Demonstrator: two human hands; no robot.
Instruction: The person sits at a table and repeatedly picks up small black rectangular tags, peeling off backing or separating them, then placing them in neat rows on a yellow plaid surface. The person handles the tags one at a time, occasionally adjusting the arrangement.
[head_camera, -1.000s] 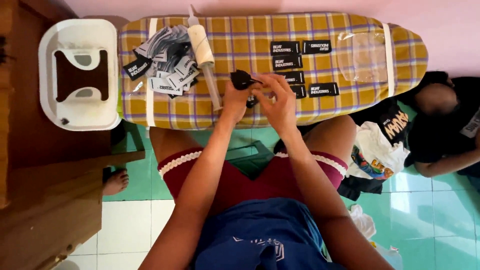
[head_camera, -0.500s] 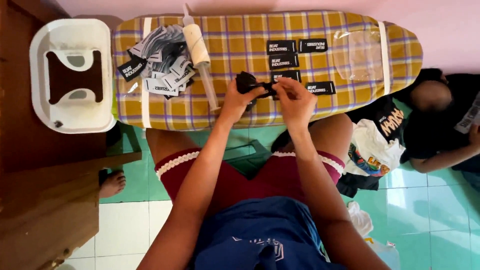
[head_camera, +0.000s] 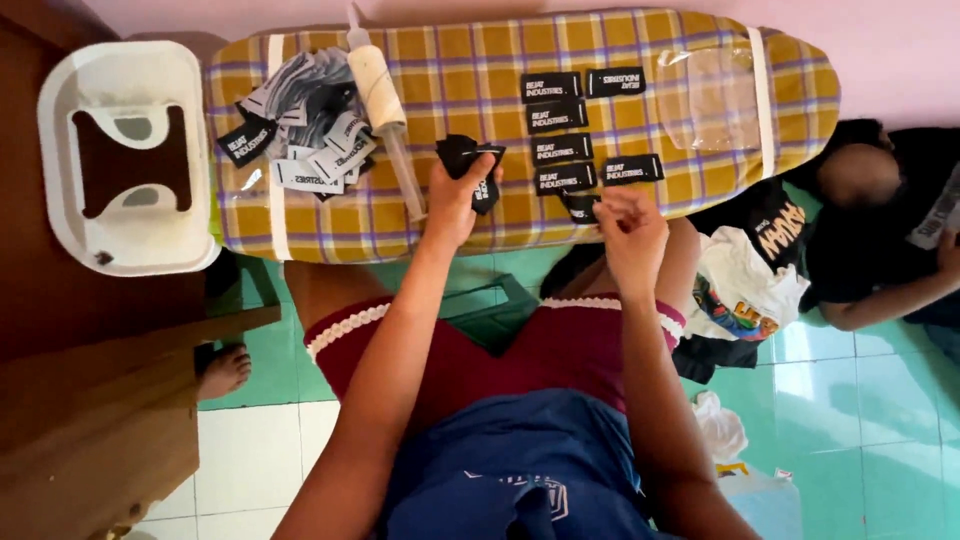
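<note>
Left hand: the left hand (head_camera: 455, 200) is closed around a small bunch of black fabric labels (head_camera: 472, 165), thumb on top, held just above the board.
Right hand: the right hand (head_camera: 625, 222) has fingertips pinched on a single black label (head_camera: 580, 207) at the near edge of the board; the grip is light, and how much of the label is under the fingers cannot be told.
Work surface: ironing board (head_camera: 700, 60) with yellow plaid cover, lying crosswise in front of the person.
Laid-out labels: a group of black rectangular labels (head_camera: 575, 115) lies flat in rows on the board, just beyond the right hand.
Loose pile: a heap of black and white labels (head_camera: 305, 130) sits at the left end of the board.
Beside pile: a clear tube with pale cap (head_camera: 385, 110) lies between pile and left hand.
Off board: white plastic stool (head_camera: 60, 150) to the left, upturned.
</note>
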